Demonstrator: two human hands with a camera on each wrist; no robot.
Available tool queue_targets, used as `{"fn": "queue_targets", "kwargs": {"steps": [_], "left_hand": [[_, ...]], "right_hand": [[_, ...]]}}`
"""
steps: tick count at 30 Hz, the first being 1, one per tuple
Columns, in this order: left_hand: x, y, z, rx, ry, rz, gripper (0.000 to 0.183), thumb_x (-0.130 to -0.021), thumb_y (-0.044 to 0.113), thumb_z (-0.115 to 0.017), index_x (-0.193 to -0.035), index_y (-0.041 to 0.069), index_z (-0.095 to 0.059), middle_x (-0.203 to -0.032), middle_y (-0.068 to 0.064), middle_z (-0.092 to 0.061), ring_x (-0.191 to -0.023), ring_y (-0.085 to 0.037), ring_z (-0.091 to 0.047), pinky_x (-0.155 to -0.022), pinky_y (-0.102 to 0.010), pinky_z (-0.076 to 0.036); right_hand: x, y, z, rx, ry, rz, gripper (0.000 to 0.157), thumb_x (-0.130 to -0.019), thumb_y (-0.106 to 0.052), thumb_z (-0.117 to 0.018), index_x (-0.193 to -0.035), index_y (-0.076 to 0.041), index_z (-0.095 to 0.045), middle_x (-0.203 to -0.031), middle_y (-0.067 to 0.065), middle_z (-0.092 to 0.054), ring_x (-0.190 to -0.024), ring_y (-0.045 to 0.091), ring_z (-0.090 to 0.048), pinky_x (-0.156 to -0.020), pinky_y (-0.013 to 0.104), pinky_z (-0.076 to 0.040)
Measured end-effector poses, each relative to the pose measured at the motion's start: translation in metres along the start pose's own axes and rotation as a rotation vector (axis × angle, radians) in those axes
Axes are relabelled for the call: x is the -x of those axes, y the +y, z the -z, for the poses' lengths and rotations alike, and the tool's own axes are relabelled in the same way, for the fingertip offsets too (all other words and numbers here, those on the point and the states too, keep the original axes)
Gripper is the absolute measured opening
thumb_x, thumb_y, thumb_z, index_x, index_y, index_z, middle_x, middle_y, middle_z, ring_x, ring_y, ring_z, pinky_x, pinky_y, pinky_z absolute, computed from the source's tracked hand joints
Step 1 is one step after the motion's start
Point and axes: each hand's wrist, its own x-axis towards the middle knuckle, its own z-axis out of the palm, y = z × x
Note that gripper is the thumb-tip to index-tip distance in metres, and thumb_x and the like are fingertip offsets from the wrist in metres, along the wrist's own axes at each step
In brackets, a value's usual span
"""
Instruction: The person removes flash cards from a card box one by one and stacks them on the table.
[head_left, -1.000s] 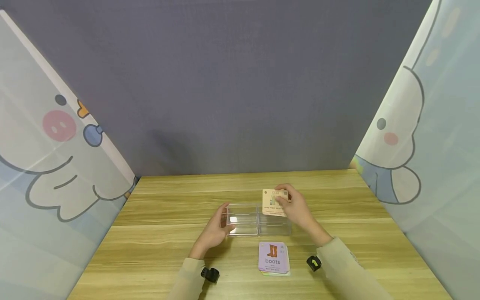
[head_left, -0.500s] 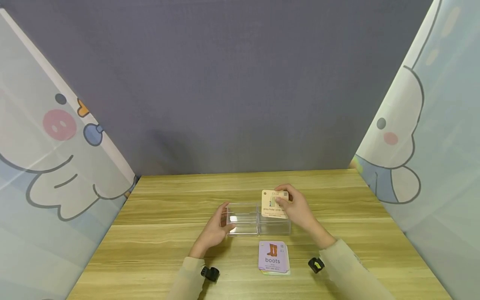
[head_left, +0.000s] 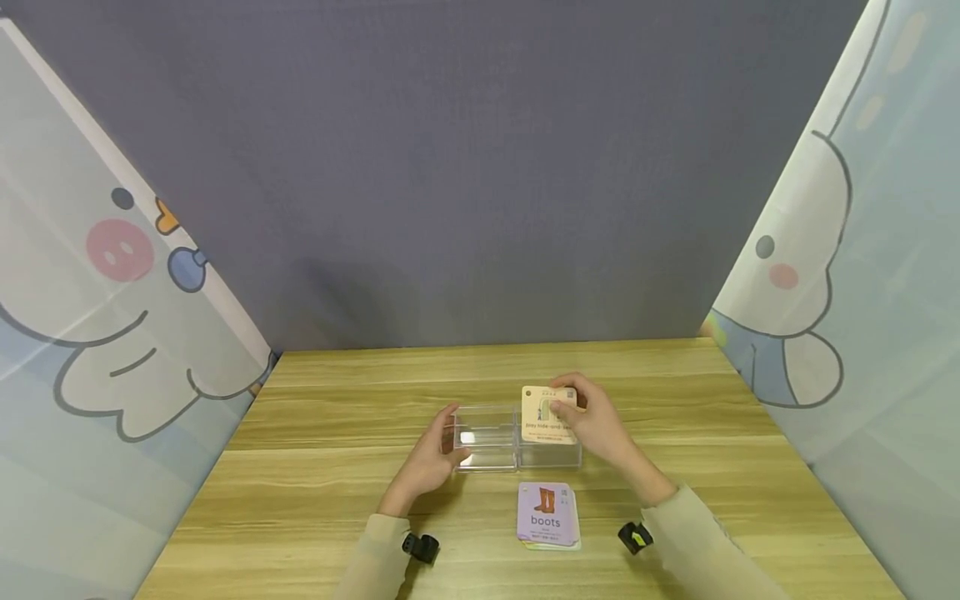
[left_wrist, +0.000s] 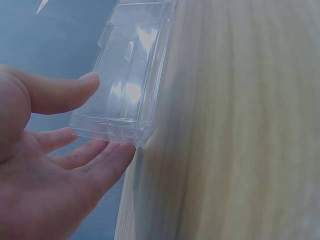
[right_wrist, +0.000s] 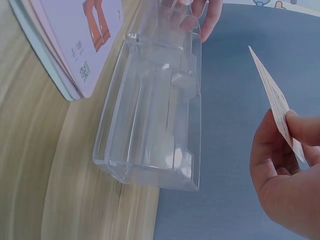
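Note:
A clear plastic box (head_left: 517,456) with two compartments side by side stands on the table. My left hand (head_left: 427,461) holds its left end, thumb at the front and fingers round the end and back; the left wrist view shows the fingertips against the end wall of the box (left_wrist: 131,65). My right hand (head_left: 597,422) pinches a cream flash card (head_left: 542,414) reading "play hide-and-seek" by its right side. In the right wrist view the card (right_wrist: 272,90) is seen nearly edge-on, apart from the box. From the head it overlaps the right compartment, whose back part it hides.
A small stack of flash cards (head_left: 545,515), with a purple "boots" card on top, lies in front of the right compartment. The wooden table (head_left: 315,500) ends at a grey cloth backdrop (head_left: 480,208), with printed curtains on both sides.
My right hand has brought the card slightly down and toward me, over the right compartment. The left hand, the box and the stack have stayed in place.

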Motion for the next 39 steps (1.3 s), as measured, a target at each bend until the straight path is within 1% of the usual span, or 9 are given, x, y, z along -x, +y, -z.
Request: {"fn": "queue_targets", "kwargs": {"steps": [4, 11, 18, 27, 32, 39], "left_hand": [[0.0, -0.001, -0.001, 0.001, -0.008, 0.0, 0.078, -0.099, 0.009, -0.066, -0.161, 0.005, -0.02, -0.154, -0.027, -0.036, -0.14, -0.048, -0.039, -0.112, -0.062, -0.038], [0.0, -0.002, -0.002, -0.003, -0.008, -0.009, 0.078, -0.098, 0.009, -0.067, -0.161, 0.004, -0.021, -0.152, -0.029, -0.037, -0.138, -0.05, -0.04, -0.11, -0.063, -0.038], [-0.001, -0.001, -0.002, 0.005, -0.001, -0.003, 0.078, -0.098, 0.009, -0.069, -0.16, 0.005, -0.023, -0.152, -0.029, -0.037, -0.138, -0.05, -0.04, -0.112, -0.063, -0.037], [-0.002, -0.002, -0.002, 0.001, 0.006, -0.014, 0.077, -0.098, 0.008, -0.068, -0.16, 0.004, -0.023, -0.152, -0.029, -0.038, -0.139, -0.05, -0.039, -0.112, -0.063, -0.037], [0.0, -0.001, -0.001, 0.004, 0.008, -0.012, 0.076, -0.098, 0.006, -0.066, -0.16, 0.004, -0.022, -0.152, -0.029, -0.038, -0.139, -0.05, -0.039, -0.112, -0.063, -0.037], [-0.001, -0.001, -0.001, 0.0, 0.004, -0.007, 0.077, -0.098, 0.008, -0.067, -0.16, 0.004, -0.022, -0.151, -0.028, -0.038, -0.138, -0.049, -0.04, -0.112, -0.062, -0.038]], "right_hand": [[0.005, -0.001, -0.001, -0.016, -0.001, -0.006, 0.028, -0.095, 0.0, -0.069, -0.122, -0.001, -0.063, -0.103, 0.015, -0.065, -0.082, 0.021, -0.062, -0.059, 0.026, -0.056], [0.011, -0.001, -0.003, 0.005, 0.012, -0.013, 0.03, -0.094, -0.001, -0.07, -0.123, -0.002, -0.064, -0.11, 0.014, -0.065, -0.088, 0.02, -0.063, -0.061, 0.026, -0.056], [0.012, 0.0, -0.005, -0.003, 0.014, -0.028, 0.029, -0.094, 0.0, -0.07, -0.122, -0.003, -0.065, -0.109, 0.015, -0.066, -0.086, 0.022, -0.063, -0.061, 0.025, -0.056], [0.018, -0.005, -0.005, -0.015, -0.003, -0.035, 0.028, -0.094, 0.0, -0.07, -0.121, -0.002, -0.065, -0.104, 0.014, -0.066, -0.083, 0.022, -0.062, -0.06, 0.026, -0.057], [0.021, -0.004, -0.006, 0.004, -0.014, -0.026, 0.027, -0.094, -0.001, -0.071, -0.12, -0.003, -0.065, -0.105, 0.013, -0.066, -0.085, 0.022, -0.063, -0.063, 0.027, -0.057], [0.025, -0.004, -0.008, 0.024, -0.013, -0.02, 0.029, -0.092, 0.002, -0.071, -0.119, -0.005, -0.066, -0.109, 0.012, -0.066, -0.087, 0.02, -0.065, -0.067, 0.029, -0.06]]}}
